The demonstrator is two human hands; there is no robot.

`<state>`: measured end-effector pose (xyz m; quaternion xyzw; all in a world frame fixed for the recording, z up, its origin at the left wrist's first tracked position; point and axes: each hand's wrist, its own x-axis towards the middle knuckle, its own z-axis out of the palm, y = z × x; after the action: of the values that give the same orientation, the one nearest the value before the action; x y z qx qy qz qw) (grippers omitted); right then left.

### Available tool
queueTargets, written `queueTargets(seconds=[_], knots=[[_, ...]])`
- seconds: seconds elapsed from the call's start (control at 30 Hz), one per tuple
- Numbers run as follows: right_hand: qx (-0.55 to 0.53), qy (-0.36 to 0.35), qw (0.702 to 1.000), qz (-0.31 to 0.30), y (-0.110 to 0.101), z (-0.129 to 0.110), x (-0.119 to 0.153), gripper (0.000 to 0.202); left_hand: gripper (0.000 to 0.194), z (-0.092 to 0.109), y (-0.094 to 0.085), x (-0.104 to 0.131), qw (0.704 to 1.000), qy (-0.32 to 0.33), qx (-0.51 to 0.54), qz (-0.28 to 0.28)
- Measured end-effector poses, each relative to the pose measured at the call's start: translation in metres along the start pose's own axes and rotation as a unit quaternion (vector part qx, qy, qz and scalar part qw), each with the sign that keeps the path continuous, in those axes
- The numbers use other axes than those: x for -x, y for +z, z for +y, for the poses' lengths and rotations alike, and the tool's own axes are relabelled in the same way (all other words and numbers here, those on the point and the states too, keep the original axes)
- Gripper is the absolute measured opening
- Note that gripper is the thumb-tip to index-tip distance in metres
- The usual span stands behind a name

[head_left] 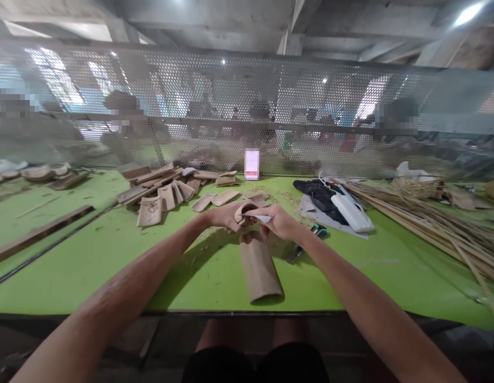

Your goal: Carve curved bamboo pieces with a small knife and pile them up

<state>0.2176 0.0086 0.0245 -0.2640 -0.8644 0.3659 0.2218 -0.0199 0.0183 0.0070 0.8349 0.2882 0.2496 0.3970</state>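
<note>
My left hand [227, 215] grips a small curved bamboo piece [246, 209] above the green table [111, 255]. My right hand [279, 222] meets it from the right and pinches a thin pale strip or blade [262, 217] against that piece. Directly below both hands a long curved bamboo slab [260, 270] lies on the table, reaching toward the near edge.
A pile of cut bamboo pieces [163, 189] lies at the back left. A phone [252, 164] stands against the perforated metal screen [247, 106]. Dark cloth and a white case [351, 211], a small tool [306, 242] and long bamboo strips [430, 223] lie to the right. People sit behind the screen.
</note>
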Motion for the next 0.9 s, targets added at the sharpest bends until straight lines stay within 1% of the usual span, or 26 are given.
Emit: queueTargets(seconds=[0.13,0.2,0.33,0.4,0.53,0.6,0.67,0.73,0.83,0.9], knots=[[0.029,0.007,1.000,0.007,-0.005,0.005,0.001,0.036,0.063,0.000,0.000,0.000,1.000,0.001,0.006,0.004],[0.022,0.006,1.000,0.013,-0.006,0.006,0.001,0.037,0.062,0.001,0.000,0.000,1.000,0.001,0.005,0.003],[-0.008,-0.002,1.000,-0.012,0.000,0.003,0.000,0.041,0.061,0.003,0.000,0.002,1.000,-0.002,-0.005,-0.004],[0.011,-0.002,1.000,-0.018,-0.003,0.002,0.001,0.040,0.057,0.005,0.000,0.002,1.000,-0.001,-0.001,-0.005],[0.066,0.005,0.998,0.011,-0.012,0.003,0.004,0.038,0.060,0.008,0.000,0.000,1.000,-0.011,0.015,-0.002],[0.054,0.011,0.998,0.010,-0.008,0.002,0.003,0.039,0.062,0.009,0.000,0.000,1.000,-0.013,0.022,-0.010],[0.021,0.013,1.000,-0.013,0.000,-0.002,0.001,0.040,0.064,0.009,-0.001,0.001,0.999,-0.004,0.025,-0.020],[0.013,0.009,0.999,-0.030,0.003,-0.005,0.000,0.040,0.066,0.009,-0.002,0.002,1.000,0.009,0.017,-0.022],[0.046,0.022,0.998,-0.021,-0.007,-0.006,0.002,0.042,0.066,0.007,-0.002,0.003,1.000,0.015,-0.001,-0.015],[0.049,0.054,0.997,-0.009,-0.015,-0.007,0.006,0.048,0.062,0.005,-0.003,0.003,1.000,0.004,-0.002,-0.018]])
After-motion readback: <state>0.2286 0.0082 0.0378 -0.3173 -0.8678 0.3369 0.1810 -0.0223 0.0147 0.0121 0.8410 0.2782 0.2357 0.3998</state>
